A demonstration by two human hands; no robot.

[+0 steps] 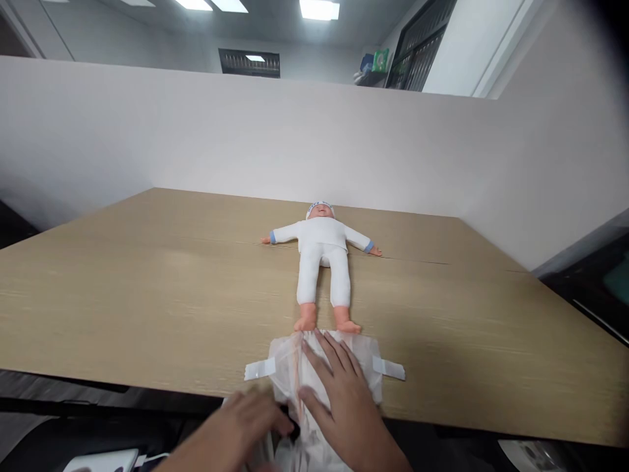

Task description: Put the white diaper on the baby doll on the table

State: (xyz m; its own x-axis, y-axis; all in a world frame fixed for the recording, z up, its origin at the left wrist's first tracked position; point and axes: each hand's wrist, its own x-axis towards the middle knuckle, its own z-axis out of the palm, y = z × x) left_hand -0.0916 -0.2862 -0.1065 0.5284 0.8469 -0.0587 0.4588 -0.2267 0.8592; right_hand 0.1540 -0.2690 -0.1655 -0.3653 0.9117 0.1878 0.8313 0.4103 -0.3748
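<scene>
An unfolded white diaper (364, 357) lies on the table's near edge, its two side tabs spread outward and its lower part hanging towards me. My right hand (341, 396) rests flat on it, fingers stretched out and apart. By the diaper's lower left side is my left hand (250, 416), blurred by motion. Its fingers look bent, and I cannot make out whether they grip the diaper. Just beyond the diaper lies a baby doll (322, 236) on its back, in a white suit with blue cuffs and a white cap. Its arms are spread and its bare feet point at me.
The wooden table (147, 295) reaches back to a white partition (236, 137). Below its front edge, at the lower left, a white device (101, 461) with a cable lies on a black surface. A dark object (594, 282) stands past the right edge.
</scene>
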